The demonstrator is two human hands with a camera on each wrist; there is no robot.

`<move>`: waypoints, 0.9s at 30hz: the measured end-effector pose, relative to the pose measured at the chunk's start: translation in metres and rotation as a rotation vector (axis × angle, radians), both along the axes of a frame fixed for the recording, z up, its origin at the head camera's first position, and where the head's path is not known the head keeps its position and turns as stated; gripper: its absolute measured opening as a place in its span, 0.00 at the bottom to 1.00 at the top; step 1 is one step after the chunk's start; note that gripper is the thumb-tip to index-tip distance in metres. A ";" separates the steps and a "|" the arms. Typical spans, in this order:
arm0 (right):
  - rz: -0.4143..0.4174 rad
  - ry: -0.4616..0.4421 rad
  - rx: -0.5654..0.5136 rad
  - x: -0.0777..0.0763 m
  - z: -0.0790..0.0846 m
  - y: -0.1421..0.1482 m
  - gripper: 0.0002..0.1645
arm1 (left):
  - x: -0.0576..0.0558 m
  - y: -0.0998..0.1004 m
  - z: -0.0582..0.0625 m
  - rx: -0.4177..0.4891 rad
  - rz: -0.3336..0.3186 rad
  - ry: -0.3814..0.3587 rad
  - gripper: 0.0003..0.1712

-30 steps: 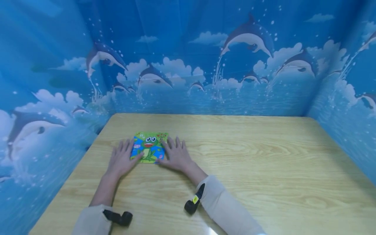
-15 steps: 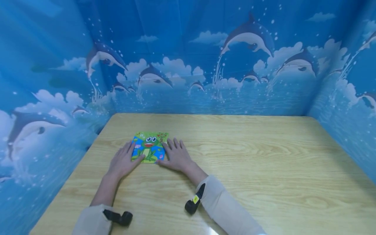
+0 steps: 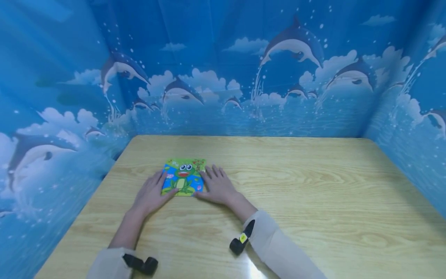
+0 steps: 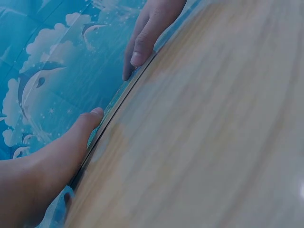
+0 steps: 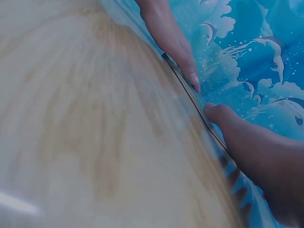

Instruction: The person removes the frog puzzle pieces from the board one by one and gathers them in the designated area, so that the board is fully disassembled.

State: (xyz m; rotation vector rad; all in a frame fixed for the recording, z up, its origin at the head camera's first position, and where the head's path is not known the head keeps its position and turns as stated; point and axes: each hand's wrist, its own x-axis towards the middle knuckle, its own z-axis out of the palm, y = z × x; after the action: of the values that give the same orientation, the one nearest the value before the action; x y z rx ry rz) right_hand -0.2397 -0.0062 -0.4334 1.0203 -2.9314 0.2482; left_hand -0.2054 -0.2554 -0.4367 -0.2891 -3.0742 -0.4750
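Note:
A thin square board (image 3: 181, 183) printed with a green frog on a blue and green background lies flat on the table, left of its middle. My left hand (image 3: 150, 195) lies along its left side, fingers extended, with the thumb over the lower left corner. On the opposite side is my right hand (image 3: 219, 188), fingers stretched forward and the thumb at the lower right corner. Both wrist views show the board edge-on as a dark thin line, with the left thumb (image 4: 78, 137) and the right thumb (image 5: 237, 130) at its near edge.
The light wood-grain table (image 3: 313, 201) extends far to the right of the hands. A blue curtain (image 3: 216, 112) with dolphins and clouds borders its back and sides. Black wrist cameras sit on both sleeves (image 3: 278, 244).
The board has slid a little to the right and slightly nearer during the last half second. Both hands have moved along with it. Earlier, the left fingers drew in against its left side.

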 end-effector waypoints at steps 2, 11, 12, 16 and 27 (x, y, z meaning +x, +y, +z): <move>0.008 0.000 0.001 0.001 0.001 0.004 0.52 | 0.001 0.004 0.001 0.001 -0.002 -0.004 0.54; 0.031 0.013 0.005 0.007 0.004 0.026 0.52 | 0.006 0.019 0.001 0.012 -0.039 0.001 0.54; 0.029 0.012 0.008 0.007 0.004 0.028 0.52 | 0.006 0.020 0.001 0.013 -0.046 0.003 0.54; 0.025 -0.001 0.000 0.009 0.005 0.037 0.52 | 0.006 0.026 0.000 0.002 -0.071 0.009 0.54; 0.029 0.007 -0.016 0.012 0.005 0.061 0.52 | 0.008 0.045 0.002 -0.009 -0.121 0.023 0.54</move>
State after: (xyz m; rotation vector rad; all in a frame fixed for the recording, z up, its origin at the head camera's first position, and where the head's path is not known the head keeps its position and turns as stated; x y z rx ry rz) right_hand -0.2276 0.0547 -0.4285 1.0607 -2.9051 0.2678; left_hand -0.1969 -0.2105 -0.4349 -0.4788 -3.0498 -0.4577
